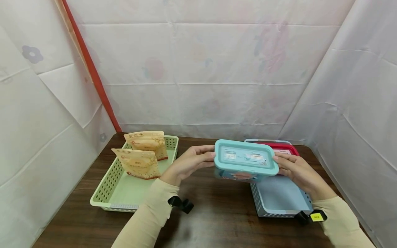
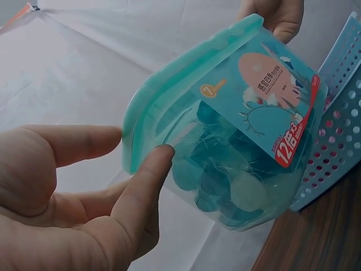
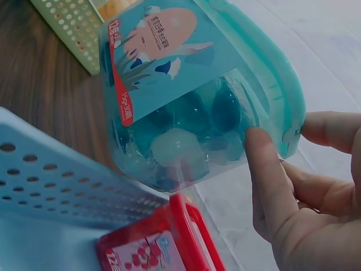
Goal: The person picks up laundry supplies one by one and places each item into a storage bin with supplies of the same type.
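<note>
A clear box of laundry pods [image 1: 246, 158] with a teal lid is held up in the air in the head view, between both hands. My left hand [image 1: 192, 162] pinches its left end at the lid, thumb and fingertips on the edge. At the opposite end my right hand [image 1: 296, 172] pinches the lid and side the same way. Blue and pale pods show through the wall of the box [image 2: 242, 135] in the left wrist view. Below it, a blue basket [image 1: 280, 193] holds a red-lidded box [image 1: 282, 148] at its back.
On the left of the dark wooden table [image 1: 211, 220] stands a green basket [image 1: 107, 184] with two yellowish pouches, the front pouch [image 1: 138, 163] and the back pouch [image 1: 149, 143], leaning upright. White patterned sheeting [image 1: 198, 69] surrounds the table at the back and sides.
</note>
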Action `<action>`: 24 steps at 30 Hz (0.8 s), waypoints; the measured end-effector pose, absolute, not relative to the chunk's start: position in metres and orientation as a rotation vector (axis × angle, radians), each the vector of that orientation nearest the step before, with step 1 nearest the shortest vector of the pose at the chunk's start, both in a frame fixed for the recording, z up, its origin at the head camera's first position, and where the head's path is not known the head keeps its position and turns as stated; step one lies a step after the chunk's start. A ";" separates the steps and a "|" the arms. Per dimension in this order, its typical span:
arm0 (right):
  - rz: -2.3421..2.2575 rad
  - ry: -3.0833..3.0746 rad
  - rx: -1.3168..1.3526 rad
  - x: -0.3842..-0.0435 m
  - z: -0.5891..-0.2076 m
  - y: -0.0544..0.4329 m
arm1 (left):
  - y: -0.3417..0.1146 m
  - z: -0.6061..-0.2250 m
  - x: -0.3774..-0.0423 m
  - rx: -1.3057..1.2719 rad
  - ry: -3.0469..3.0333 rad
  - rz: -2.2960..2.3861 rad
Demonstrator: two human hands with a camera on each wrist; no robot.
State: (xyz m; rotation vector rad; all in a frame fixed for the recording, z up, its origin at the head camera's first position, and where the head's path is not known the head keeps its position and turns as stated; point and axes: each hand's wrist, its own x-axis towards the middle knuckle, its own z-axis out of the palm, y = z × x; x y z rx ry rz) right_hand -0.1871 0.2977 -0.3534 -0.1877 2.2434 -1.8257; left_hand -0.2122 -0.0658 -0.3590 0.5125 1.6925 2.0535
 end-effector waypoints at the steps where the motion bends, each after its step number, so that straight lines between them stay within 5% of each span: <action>1: -1.823 2.249 -0.177 -0.186 -0.353 0.300 | -0.063 -0.359 -0.212 0.521 1.688 2.052; 24: -1.935 2.210 -0.117 -0.175 -0.356 0.357 | -0.008 -0.360 -0.209 0.517 1.607 2.057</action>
